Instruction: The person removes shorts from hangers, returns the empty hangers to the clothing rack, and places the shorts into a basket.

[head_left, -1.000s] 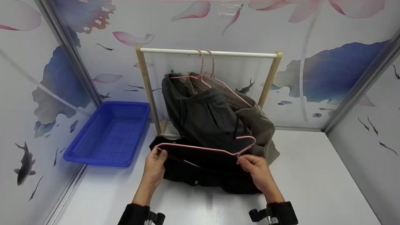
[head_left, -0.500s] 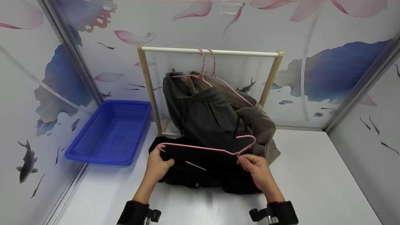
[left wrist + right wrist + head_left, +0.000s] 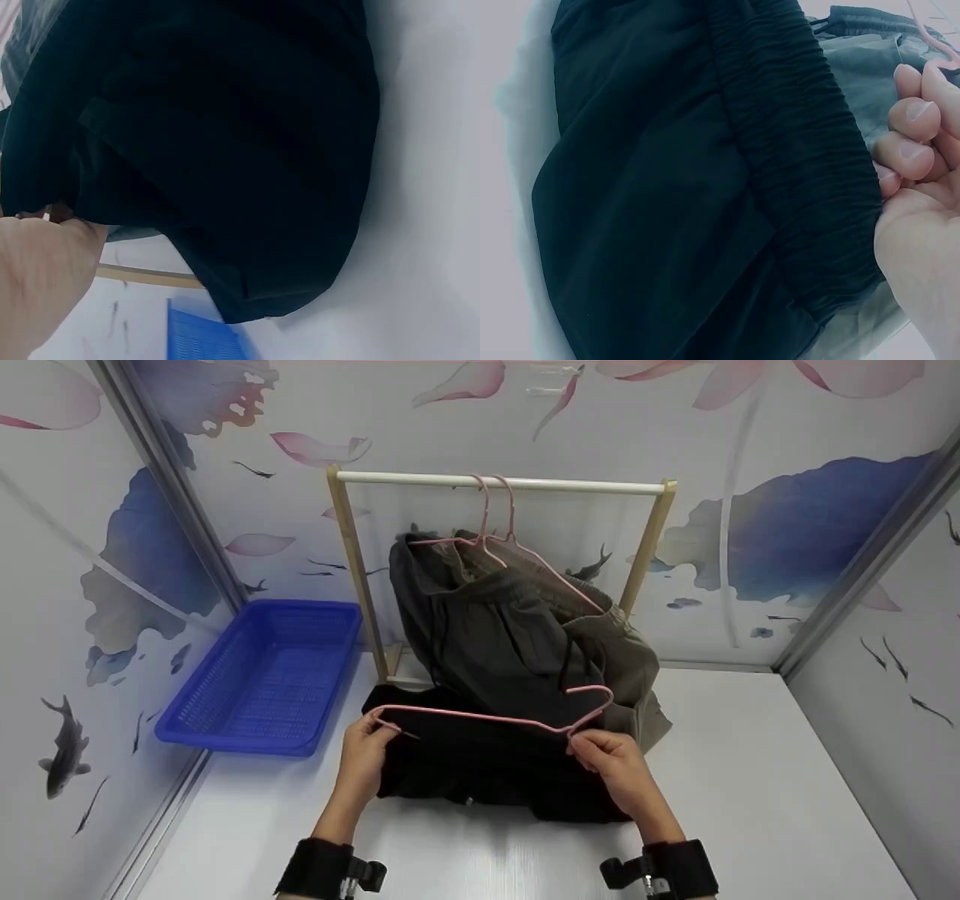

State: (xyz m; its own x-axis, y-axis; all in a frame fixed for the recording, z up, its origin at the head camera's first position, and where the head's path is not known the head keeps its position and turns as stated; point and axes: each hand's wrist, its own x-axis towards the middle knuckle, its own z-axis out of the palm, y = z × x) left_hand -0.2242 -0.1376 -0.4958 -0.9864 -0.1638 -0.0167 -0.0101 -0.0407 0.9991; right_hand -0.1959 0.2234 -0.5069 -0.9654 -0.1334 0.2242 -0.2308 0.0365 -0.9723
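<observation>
In the head view, a pink clothes hanger (image 3: 472, 714) lies across the waist of black elastic-waist pants (image 3: 480, 772), its hook pointing right. My left hand (image 3: 361, 761) pinches the hanger's left end together with the waistband edge. My right hand (image 3: 616, 765) pinches the hanger just below its hook. The left wrist view shows my left thumb and fingers at the edge of the black cloth, partly hidden. In the right wrist view, curled fingers (image 3: 915, 124) of the right hand lie beside the gathered waistband (image 3: 802, 142). Most of the hanger's lower bar is hidden by the cloth.
Behind stands a small rack with a white rail (image 3: 577, 487) and wooden legs. Dark grey pants (image 3: 495, 622) and khaki pants (image 3: 630, 660) hang there on pink hangers. A blue plastic basket (image 3: 236, 741) sits at the left on the white table (image 3: 735, 780).
My left thumb spread into the waist opening, then came back to the hanger's end. The front waistband has risen and now covers most of the lower bar. The right hand stays put.
</observation>
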